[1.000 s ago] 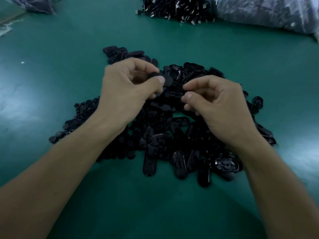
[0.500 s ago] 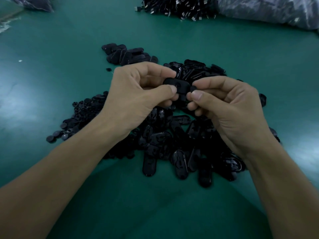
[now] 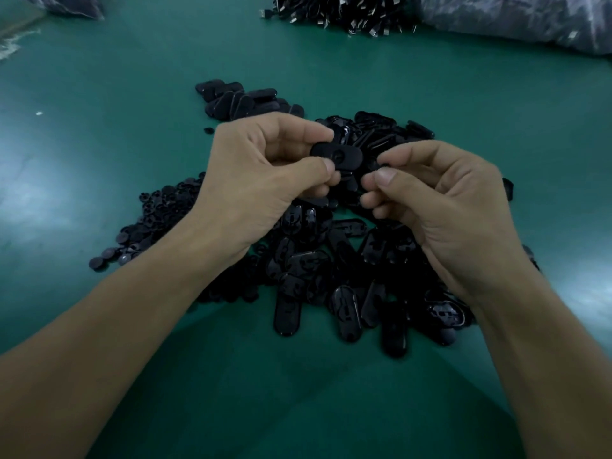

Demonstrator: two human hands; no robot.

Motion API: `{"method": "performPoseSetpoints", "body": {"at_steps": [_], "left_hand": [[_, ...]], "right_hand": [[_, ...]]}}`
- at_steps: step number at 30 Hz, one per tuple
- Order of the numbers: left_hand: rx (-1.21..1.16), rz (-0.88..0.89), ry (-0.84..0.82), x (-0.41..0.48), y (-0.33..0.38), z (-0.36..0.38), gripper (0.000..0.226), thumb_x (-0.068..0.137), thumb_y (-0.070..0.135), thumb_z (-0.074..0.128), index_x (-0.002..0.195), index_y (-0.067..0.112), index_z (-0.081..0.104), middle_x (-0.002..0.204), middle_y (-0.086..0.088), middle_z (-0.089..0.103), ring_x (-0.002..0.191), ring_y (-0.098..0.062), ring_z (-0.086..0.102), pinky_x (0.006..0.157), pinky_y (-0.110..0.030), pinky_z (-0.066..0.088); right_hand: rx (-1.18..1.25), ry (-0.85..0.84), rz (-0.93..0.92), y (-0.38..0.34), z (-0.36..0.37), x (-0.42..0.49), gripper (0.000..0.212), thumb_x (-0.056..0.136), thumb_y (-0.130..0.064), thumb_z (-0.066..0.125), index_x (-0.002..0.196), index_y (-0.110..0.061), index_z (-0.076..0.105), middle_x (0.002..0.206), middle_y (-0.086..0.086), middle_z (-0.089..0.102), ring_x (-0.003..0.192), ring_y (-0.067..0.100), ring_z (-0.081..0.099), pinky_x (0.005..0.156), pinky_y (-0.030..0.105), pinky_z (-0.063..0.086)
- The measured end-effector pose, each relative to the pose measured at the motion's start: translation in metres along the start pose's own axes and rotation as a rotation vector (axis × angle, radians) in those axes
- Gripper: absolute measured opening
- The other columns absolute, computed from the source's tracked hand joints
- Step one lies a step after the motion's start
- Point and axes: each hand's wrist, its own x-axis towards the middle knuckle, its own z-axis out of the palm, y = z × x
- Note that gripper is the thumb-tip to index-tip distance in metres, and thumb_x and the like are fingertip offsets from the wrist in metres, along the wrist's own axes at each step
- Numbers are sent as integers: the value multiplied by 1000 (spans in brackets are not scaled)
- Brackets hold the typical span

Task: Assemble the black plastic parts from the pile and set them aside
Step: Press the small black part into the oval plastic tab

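My left hand [image 3: 265,183] pinches a black oval part [image 3: 336,155] between thumb and forefinger, above the pile [image 3: 331,276] on the green table [image 3: 99,127]. Just beside it, my right hand [image 3: 440,200] curls thumb towards forefinger (whether round a small piece, I cannot tell).

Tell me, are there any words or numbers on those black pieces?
None can be read.
The oval black part in the left hand shows a round hole, no letters.
Small black piece in the right hand: too tiny to tell.
The pile of black parts, green table and plastic bag: no legible writing.
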Motion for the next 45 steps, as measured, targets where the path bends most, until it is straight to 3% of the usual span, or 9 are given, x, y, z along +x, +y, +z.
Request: {"method": "performPoseSetpoints", "body": {"at_steps": [4, 8, 14, 21, 27, 32, 38, 45], "left_hand": [[-7, -4, 9, 1, 0, -1, 20, 82, -4, 75, 95, 11, 71, 73, -4, 74, 73, -19, 75, 66, -26, 59], [-24, -12, 10, 1, 1, -1, 20, 82, -5, 75, 95, 10, 71, 74, -5, 74, 73, -20, 75, 66, -26, 59], [-35, -10, -7, 0, 3, 0, 20, 82, -5, 76, 96, 9, 71, 70, -2, 73, 73, -21, 75, 65, -26, 59], [-49, -5, -31, -1, 4, 0, 20, 81, -4, 76, 94, 11, 73, 72, -2, 74, 74, -20, 75, 66, -27, 59], [2, 1, -38, -3, 4, 1, 22, 81, -5, 76, 95, 13, 73, 76, -4, 76, 75, -23, 76, 67, -30, 62], [52, 0, -47, -4, 3, 3, 24, 80, -5, 78, 93, 14, 74, 78, -5, 77, 75, -24, 76, 68, -31, 62], [65, 4, -55, -5, 4, 4, 24, 80, -5, 78, 92, 15, 74, 78, -6, 77, 74, -24, 76, 69, -30, 62], [104, 25, -59, -5, 3, 5, 24, 78, -3, 80, 92, 15, 75, 81, -9, 77, 76, -27, 75, 74, -38, 64]], "right_hand": [[37, -8, 17, -1, 0, -1, 7, 87, -9, 72, 90, -16, 71, 89, 11, 77, 81, 24, 76, 69, 24, 57], [59, 19, 14, -2, -1, 1, 8, 72, -22, 80, 80, -22, 78, 80, 0, 74, 76, 11, 67, 67, 19, 52], [267, 5, 143, -6, -1, -1, 9, 70, -11, 75, 75, -18, 75, 77, 7, 73, 65, 12, 66, 58, 18, 52], [291, 24, 146, -8, 0, -1, 13, 68, -9, 75, 81, -13, 73, 77, 9, 74, 63, 13, 68, 58, 18, 53], [99, 32, 36, -5, 1, -1, 10, 73, -12, 82, 81, -16, 78, 77, 9, 75, 67, 15, 69, 63, 19, 53], [-94, 6, -57, -4, 7, -2, 13, 82, -12, 76, 81, -24, 78, 75, 0, 74, 71, 11, 67, 64, 19, 52], [-257, 45, -113, -6, 11, -4, 19, 89, -7, 73, 85, -26, 72, 71, -5, 70, 66, 5, 63, 60, 16, 49], [-266, 116, -143, -7, 19, -7, 30, 86, -3, 75, 83, -25, 55, 71, -4, 72, 63, 7, 68, 60, 14, 50]]}}
